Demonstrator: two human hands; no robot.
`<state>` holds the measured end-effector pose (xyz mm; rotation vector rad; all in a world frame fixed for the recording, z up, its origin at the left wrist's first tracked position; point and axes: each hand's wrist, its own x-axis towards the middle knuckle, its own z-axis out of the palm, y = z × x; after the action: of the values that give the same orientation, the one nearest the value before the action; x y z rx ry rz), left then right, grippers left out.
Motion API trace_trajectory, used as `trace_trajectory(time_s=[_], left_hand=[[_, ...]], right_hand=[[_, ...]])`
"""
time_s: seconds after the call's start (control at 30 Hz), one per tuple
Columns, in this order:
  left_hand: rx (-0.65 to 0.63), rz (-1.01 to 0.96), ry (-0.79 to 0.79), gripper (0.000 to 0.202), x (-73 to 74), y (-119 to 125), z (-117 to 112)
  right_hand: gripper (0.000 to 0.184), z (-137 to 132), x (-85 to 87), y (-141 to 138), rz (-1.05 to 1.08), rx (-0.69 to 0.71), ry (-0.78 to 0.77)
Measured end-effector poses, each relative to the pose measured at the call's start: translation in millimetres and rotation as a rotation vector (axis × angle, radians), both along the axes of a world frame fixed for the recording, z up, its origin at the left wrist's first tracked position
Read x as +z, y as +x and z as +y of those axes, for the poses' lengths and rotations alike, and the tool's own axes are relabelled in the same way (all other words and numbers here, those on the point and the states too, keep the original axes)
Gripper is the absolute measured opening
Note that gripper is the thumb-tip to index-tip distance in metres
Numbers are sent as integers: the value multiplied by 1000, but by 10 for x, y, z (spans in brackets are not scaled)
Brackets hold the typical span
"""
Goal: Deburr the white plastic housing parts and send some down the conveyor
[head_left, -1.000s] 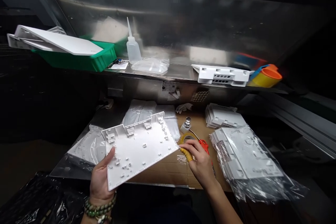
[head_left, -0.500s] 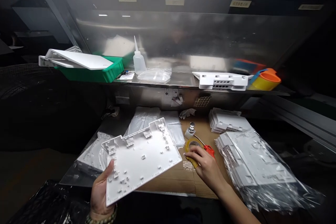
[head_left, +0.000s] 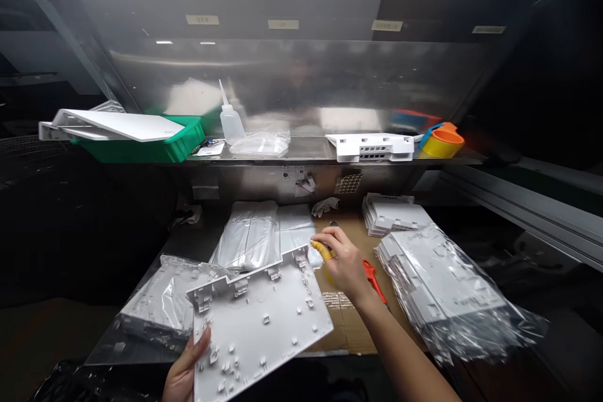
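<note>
My left hand (head_left: 186,364) grips the lower left edge of a white plastic panel (head_left: 257,342), thumb on its inner face. Clips and posts stand up from that face, and the panel is tilted toward me. Near the panel's upper right corner, my right hand (head_left: 343,264) has its fingers curled with the tips close together. A yellow ribbed cover (head_left: 322,250) is on one of its digits. Whether anything small sits between the tips I cannot tell. Beneath this hand the yellow tape roll is mostly hidden. Just right of it lies a red-handled tool (head_left: 374,277).
Clear plastic bags (head_left: 249,232) lie behind the panel. Bagged white panels (head_left: 445,273) are stacked at right, another bagged panel (head_left: 164,295) at left. A shelf (head_left: 306,149) crosses the back, bearing a green bin (head_left: 181,144), a squeeze bottle (head_left: 231,124) and tape rolls (head_left: 441,143).
My right hand has moved left and up from the tape roll to near the panel's upper corner. The panel in my left hand sits lower, and the whole view has shifted.
</note>
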<state>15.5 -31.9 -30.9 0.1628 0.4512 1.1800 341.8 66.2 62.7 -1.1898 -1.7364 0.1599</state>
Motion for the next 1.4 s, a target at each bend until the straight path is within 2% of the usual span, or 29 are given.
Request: trace_trajectory(time_s=[0.13,0.23,0.33,0.43,0.53,0.63,0.73,0.87,1.0,1.07,1.13,1.23,1.3,1.4], left_hand=[[4,6,36,47,-15,105,18],[47,57,105,57,30,230,43],[82,180,123,77,179,436,67],[87,322,1,94,401,729,103],[121,408,-16,85,564,1034,137],[177,514,46,67,587,1232,138],[160,587,88,67,548,1296,130],[175,665,151,56,521,1306,145],[192,655,135,56,465,1317,168],[150,611,99,58,440,1314,164],[149,594,69,58,446,1303,151],[158,601,29,61,503,1253,137],[114,551,-44,73,520,1167,134],[65,451,-183,94,408,904,116]], right_hand=[[25,-26,-153,97,-14,13,-18],[23,-10,-259,196,-51,-53,-43],[22,-50,-285,207,1,-76,-53],[26,-225,-168,1,92,31,-49],[32,-428,-4,-346,166,201,-9],[33,-475,38,-580,168,269,91],[31,-373,-35,-541,111,245,125],[24,-288,-58,-367,104,149,70],[29,-333,-105,-426,133,266,50],[27,-294,-281,-436,111,263,-2],[22,-176,-573,-340,76,131,-118],[27,92,-1118,-7,35,-131,-272],[30,255,-1454,256,4,-270,-342],[34,377,-1812,581,-88,-396,-464]])
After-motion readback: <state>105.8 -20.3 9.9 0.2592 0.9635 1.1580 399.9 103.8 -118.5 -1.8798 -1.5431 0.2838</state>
